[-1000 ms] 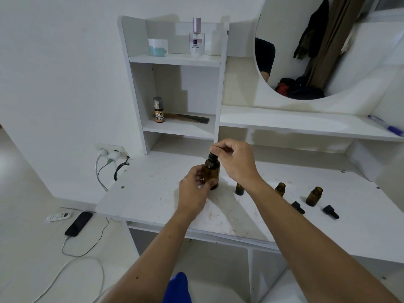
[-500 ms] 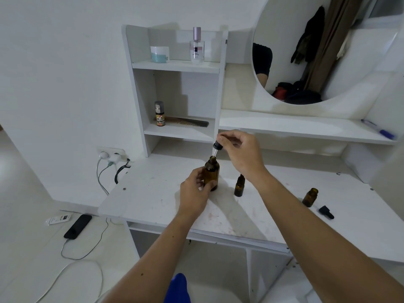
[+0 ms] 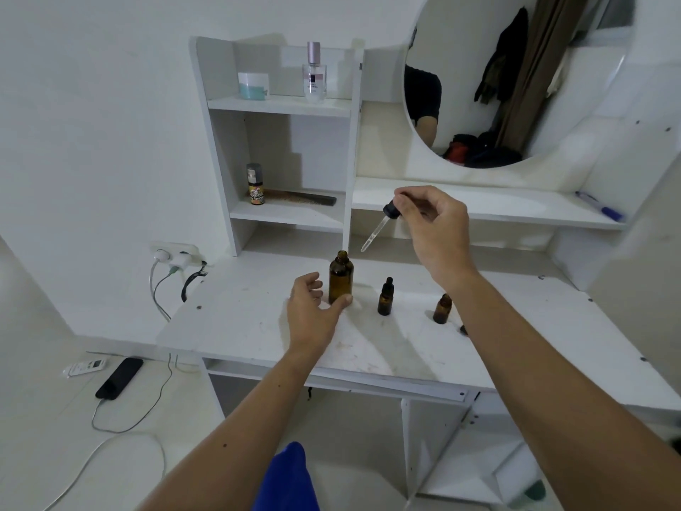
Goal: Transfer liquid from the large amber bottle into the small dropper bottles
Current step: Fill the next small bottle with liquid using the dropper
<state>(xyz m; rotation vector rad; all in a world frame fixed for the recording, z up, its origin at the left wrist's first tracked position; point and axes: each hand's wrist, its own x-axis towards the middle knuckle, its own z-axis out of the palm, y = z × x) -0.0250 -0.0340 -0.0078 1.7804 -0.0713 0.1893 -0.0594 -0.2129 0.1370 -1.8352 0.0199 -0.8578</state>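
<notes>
Amber large bottle uncapped; left hand loosely cupped beside it. Right hand fingers pinch dropper. Next: tip to open small bottle, 4 o'clock.

Bedroom: vanity mirror, perfume

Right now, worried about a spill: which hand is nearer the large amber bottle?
Left. The left hand is beside the large amber bottle, thumb against its base. The right hand is raised above and to the right, pinching the dropper.
</notes>
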